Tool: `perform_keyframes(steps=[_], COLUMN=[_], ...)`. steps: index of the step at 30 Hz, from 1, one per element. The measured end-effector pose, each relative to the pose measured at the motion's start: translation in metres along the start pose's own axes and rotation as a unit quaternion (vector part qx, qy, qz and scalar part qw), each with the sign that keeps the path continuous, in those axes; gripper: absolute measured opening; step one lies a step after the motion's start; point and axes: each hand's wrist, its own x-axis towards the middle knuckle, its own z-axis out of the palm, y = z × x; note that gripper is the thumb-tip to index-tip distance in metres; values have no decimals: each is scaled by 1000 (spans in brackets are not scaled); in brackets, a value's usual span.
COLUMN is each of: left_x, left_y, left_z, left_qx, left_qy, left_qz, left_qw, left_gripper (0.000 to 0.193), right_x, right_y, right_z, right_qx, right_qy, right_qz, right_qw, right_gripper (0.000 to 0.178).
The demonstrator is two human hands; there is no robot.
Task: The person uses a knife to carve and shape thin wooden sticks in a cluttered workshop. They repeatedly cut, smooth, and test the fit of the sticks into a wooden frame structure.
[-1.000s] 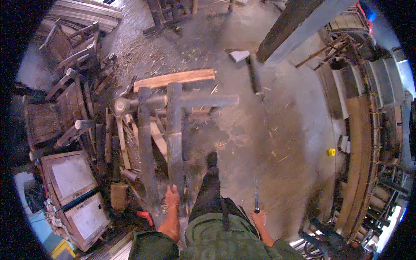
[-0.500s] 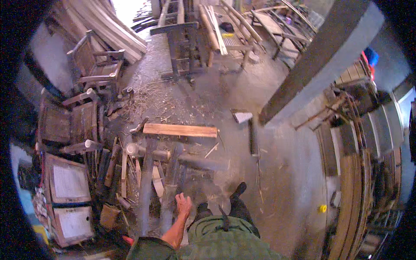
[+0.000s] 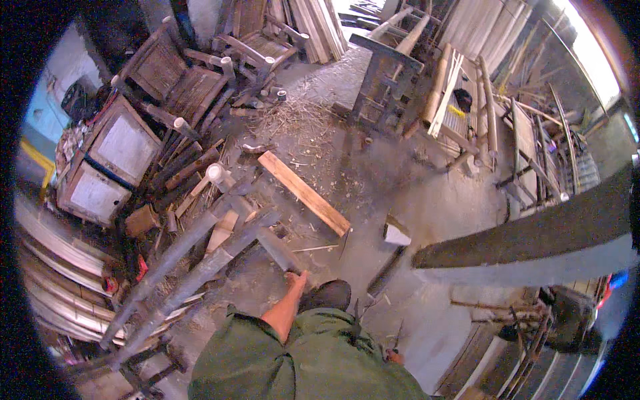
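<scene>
At the near end of a short bamboo crosspiece [image 3: 280,252], my left hand [image 3: 297,280] has its fingers closed against the pole. That crosspiece juts from a bamboo frame with two long grey-brown poles [image 3: 200,270], which slants down to the lower left. Only a small part of my right hand [image 3: 395,357] shows, low by my right side; its fingers are too small and covered to read. Past the frame, a reddish-brown wooden plank [image 3: 305,192] lies at a slant on the floor.
Wood shavings [image 3: 300,120] litter the floor ahead. A thick pillar [image 3: 520,247] stands at right, with a white-topped block [image 3: 397,231] near its base. Bamboo chairs [image 3: 180,83] and white-panelled doors [image 3: 123,140] fill the left. A dark workbench [image 3: 383,87] stands farther off.
My view has swung to the right and my body has stepped forward. My left hand, formerly loose beside the frame, has reached the end of the bamboo crosspiece. My right hand has come partly into view.
</scene>
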Motion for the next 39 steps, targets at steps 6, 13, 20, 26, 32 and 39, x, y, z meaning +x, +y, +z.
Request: perform_keyframes(steps=[6,13,20,26,32,39], left_x=[69,50,75,127,144,148], left_y=[-55,-45,116,153,200,294], left_z=[-15,-14,-14,40,78,53], left_qx=[38,85,342,-103,0,-151], left_qy=[112,-51,-140,102,111,383], left_qz=[5,56,19,-13,82,37], left_qw=[993,993,929,989,990,910], left_gripper=[110,57,51,41,34,31], right_x=[130,124,202,231,269,346], right_y=[-119,-261,-443,-580,-692,-915], right_z=[-29,-33,-3,62,116,218], right_qx=[-52,-30,-133,-191,-252,-197], right_qy=[94,-79,-120,-189,-245,-294], right_qz=[-118,-155,-190,-230,-240,-326], right_qw=[987,984,965,935,905,877], right_gripper=[33,44,43,43,44,45])
